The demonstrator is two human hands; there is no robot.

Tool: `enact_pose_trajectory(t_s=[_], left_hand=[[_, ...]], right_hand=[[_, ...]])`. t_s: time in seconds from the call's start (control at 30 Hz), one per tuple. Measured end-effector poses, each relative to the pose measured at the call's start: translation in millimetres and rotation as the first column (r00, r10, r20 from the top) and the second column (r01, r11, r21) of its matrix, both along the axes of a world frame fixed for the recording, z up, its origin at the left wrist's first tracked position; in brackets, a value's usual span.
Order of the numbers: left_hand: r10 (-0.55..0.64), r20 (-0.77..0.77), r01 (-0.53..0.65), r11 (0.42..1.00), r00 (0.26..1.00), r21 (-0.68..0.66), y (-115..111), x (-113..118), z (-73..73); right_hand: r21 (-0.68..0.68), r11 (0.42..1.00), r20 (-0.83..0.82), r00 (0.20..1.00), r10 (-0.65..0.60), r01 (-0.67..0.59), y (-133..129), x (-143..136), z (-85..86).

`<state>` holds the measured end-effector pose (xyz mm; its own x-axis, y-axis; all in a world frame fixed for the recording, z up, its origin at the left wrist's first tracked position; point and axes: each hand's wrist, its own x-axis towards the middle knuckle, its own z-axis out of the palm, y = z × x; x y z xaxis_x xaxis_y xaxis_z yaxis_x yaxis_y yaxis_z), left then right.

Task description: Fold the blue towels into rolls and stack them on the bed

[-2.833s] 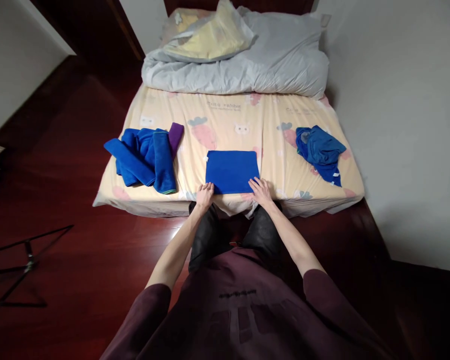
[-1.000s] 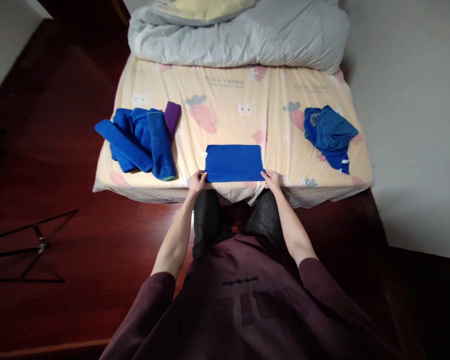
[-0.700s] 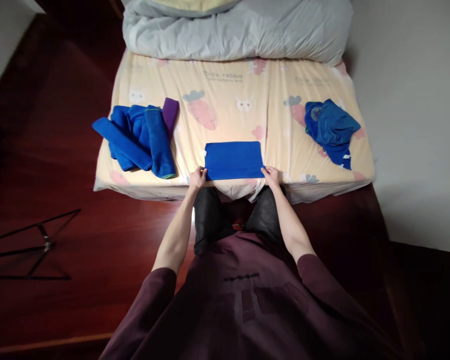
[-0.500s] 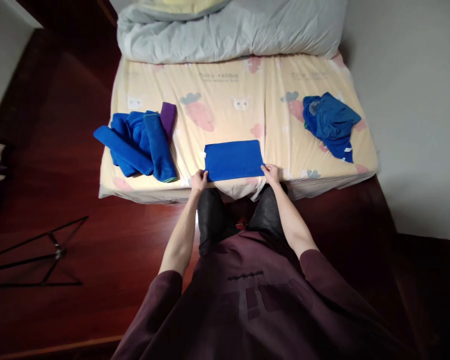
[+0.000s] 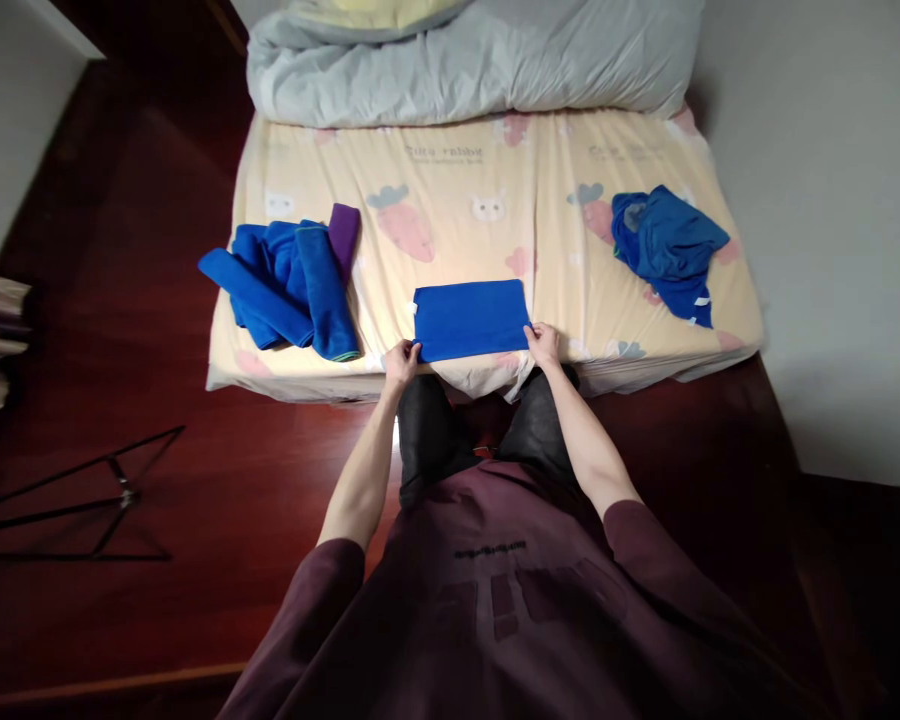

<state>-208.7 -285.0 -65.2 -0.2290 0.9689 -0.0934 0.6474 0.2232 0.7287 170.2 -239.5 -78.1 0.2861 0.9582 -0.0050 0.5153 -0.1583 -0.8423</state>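
Observation:
A blue towel (image 5: 471, 320) lies flat as a rectangle at the front edge of the bed, a small white tag showing on its left side. My left hand (image 5: 403, 361) pinches its near left corner between thumb and fingers. At the right side, near the close corner, my right hand (image 5: 544, 343) grips the cloth in the same way. Off to the left is a heap of folded or rolled blue towels (image 5: 274, 285), with a purple towel (image 5: 343, 238) behind it. Toward the right rests a crumpled pile of blue cloth (image 5: 671, 250) with white tags.
The bed (image 5: 450, 225) has a cream sheet printed with carrots and rabbits. A grey quilt (image 5: 465, 65) is bunched across its far side. Black tripod legs (image 5: 124, 495) stand on the dark red floor at left. A grey wall (image 5: 832, 230) rises on the right.
The whole view has shifted slightly, so the bed appears a little further right. Both hands keep their hold on the towel, which stays flat in the same place.

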Motion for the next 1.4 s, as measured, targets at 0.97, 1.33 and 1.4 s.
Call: enact_pose_trajectory(t_s=[0.97, 1.33, 1.4], left_hand=[[-0.478, -0.316, 0.496, 0.868, 0.819, -0.027, -4.1, 27.4, 10.3], [-0.491, -0.311, 0.5, 0.864, 0.814, -0.056, 3.0, 3.5, 23.9], [-0.449, -0.19, 0.456, 0.89, 0.873, -0.01, -7.7, -5.6, 19.0]], right_hand=[[-0.131, 0.781, 0.55, 0.611, 0.569, -0.61, -18.4, -3.6, 42.4], [-0.115, 0.831, 0.467, 0.708, 0.53, -0.545, -7.7, 4.3, 51.6], [-0.073, 0.838, 0.342, 0.776, 0.53, -0.54, -13.7, 13.4, 47.1]])
